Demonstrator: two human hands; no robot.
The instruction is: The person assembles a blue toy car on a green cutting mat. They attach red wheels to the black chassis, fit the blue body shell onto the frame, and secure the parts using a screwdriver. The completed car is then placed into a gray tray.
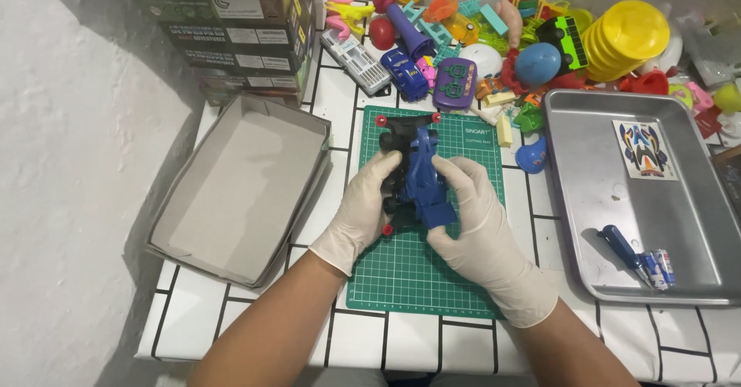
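The green mat (pixel 421 275) lies bare below the hands (pixel 421 213), and a bare strip of surface (pixel 532 233) runs between mat and metal tray (pixel 571 202). A toy pile (pixel 502 40) walls off the far side, stacked boxes (pixel 231 24) the far left. The open cardboard box (pixel 239 194) blocks the left, touching the mat's edge.

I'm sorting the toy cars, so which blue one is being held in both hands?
The blue toy car over the green cutting mat, gripped by left hand and right hand. The other blue car lies untouched in the toy pile.
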